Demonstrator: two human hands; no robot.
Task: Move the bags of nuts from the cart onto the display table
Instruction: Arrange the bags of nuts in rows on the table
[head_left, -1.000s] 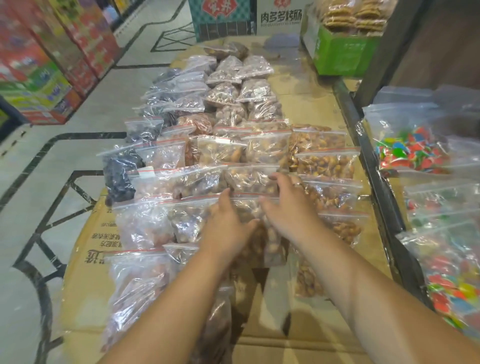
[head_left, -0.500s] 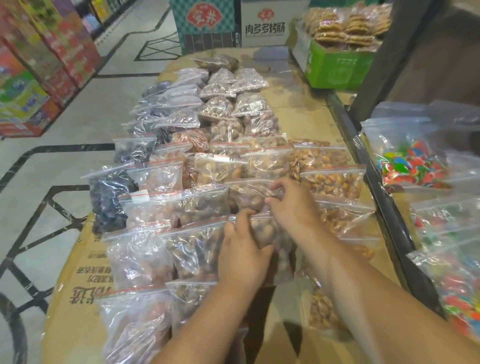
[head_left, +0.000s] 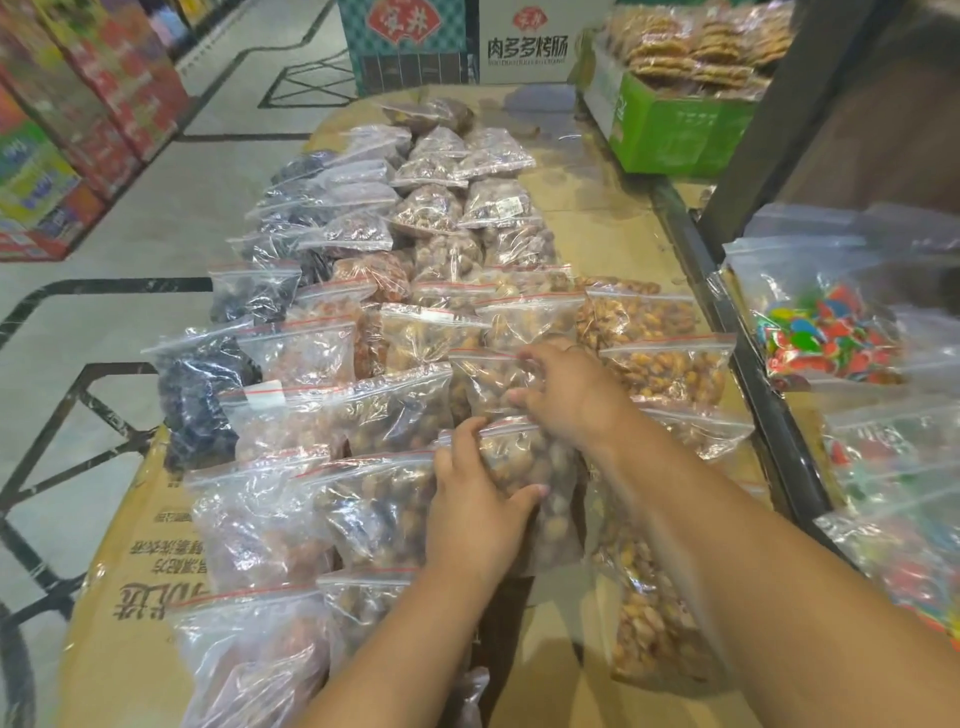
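Observation:
Rows of clear zip bags of nuts (head_left: 415, 338) lie overlapping on the cardboard-covered display table (head_left: 597, 234). My left hand (head_left: 475, 506) grips one bag of brown nuts (head_left: 524, 462) in the middle column, fingers over its red-striped top edge and thumb across its front. My right hand (head_left: 569, 395) is just behind it, with fingers and thumb curled on the upper part of the neighbouring bag (head_left: 485, 382) in the row beyond. The cart is out of view.
Bags of dark dried fruit (head_left: 200, 395) line the table's left edge, beside the tiled floor. A black rail (head_left: 753, 395) bounds the right side, with bags of coloured candy (head_left: 826, 332) past it. A green box of biscuits (head_left: 675, 124) and printed cartons (head_left: 457, 41) stand at the far end.
The bag of brown nuts has been brought down onto the middle column. My left hand has shifted to its top edge, and my right hand has slid to the bag behind.

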